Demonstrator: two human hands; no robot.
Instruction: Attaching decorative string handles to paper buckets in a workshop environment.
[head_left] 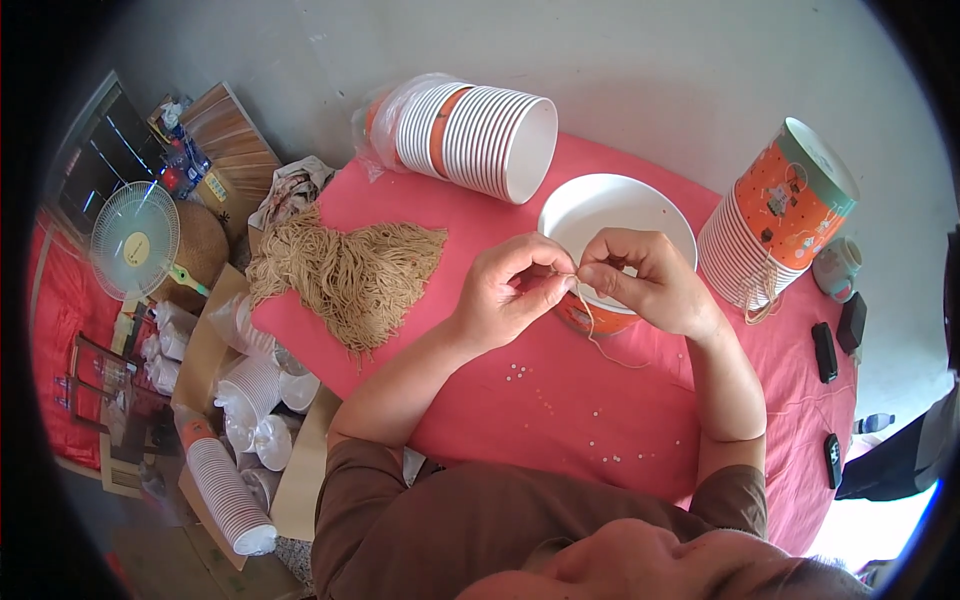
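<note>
My left hand [512, 290] and my right hand [652, 282] meet fingertip to fingertip at the near rim of an open paper bucket [600, 205], white inside and orange outside. Both pinch a thin tan string [594, 338], whose loose end hangs down onto the red tablecloth. The fingers hide whether the string passes through the bucket's wall. To the left lies a thick bundle of the same tan strings [375, 275]. On the right stands a tall upside-down stack of orange and green paper buckets [765, 215], with tan string loops dangling from its side.
A stack of white paper buckets [478, 138], partly in clear plastic, lies on its side at the back. Small white discs [597, 442] dot the red tablecloth [470, 400]. A mug [836, 268] and dark devices [824, 352] sit at right. Left are a cardboard box [300, 490] and a fan [135, 240].
</note>
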